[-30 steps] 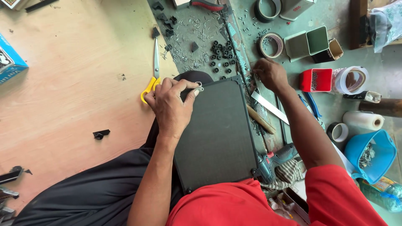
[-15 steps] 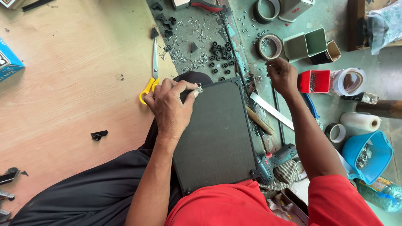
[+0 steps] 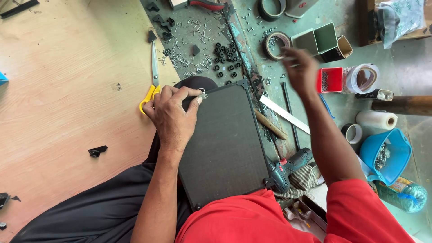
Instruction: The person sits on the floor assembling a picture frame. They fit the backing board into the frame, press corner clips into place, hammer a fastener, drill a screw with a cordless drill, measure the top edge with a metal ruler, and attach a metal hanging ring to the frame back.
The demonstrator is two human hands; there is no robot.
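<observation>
A dark rectangular panel (image 3: pixel 225 144) lies across my lap. My left hand (image 3: pixel 173 114) rests on its far left corner and pinches a small silver metal bracket (image 3: pixel 201 96) against that corner. My right hand (image 3: pixel 300 69) is raised over the bench to the right of the panel, blurred by motion, close to a small red box (image 3: pixel 332 79) with tiny metal pieces in it. Whether the right fingers hold anything cannot be made out.
Yellow-handled scissors (image 3: pixel 152 85) lie left of my left hand. Several black plastic caps (image 3: pixel 227 56) and scattered small nails cover the bench. A tape roll (image 3: pixel 274 45), a metal ruler (image 3: pixel 284 114), a wooden-handled tool (image 3: pixel 271 124), a cordless drill (image 3: pixel 288 168) and a blue tub (image 3: pixel 386 155) stand right.
My right hand has moved from beside the panel's far right corner rightward and away, toward the red box. The left hand has kept its grip on the bracket.
</observation>
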